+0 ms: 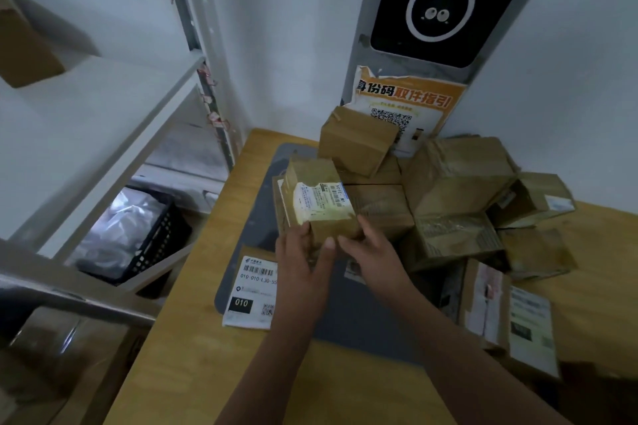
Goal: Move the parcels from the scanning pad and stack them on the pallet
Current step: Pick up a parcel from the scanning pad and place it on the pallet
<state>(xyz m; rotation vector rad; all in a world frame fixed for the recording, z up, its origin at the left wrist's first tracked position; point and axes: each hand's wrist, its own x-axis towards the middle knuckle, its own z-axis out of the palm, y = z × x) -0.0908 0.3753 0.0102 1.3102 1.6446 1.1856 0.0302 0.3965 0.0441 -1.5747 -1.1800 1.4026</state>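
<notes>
Left hand and right hand clasping small brown labelled cardboard parcel over dark grey scanning pad; better gripped lower, lifted level, clear of neighbouring boxes.

A pad lies on the counter, toward its back. Parcels are heaped on the pad's right part and spill onto the counter to the right. At the heap's left edge one parcel sits between the left hand and right hand. A flat parcel lies at the pad's left front edge. Behind the heap a post stands against the wall. Left of the counter are shelves, with a crate low between them.
</notes>
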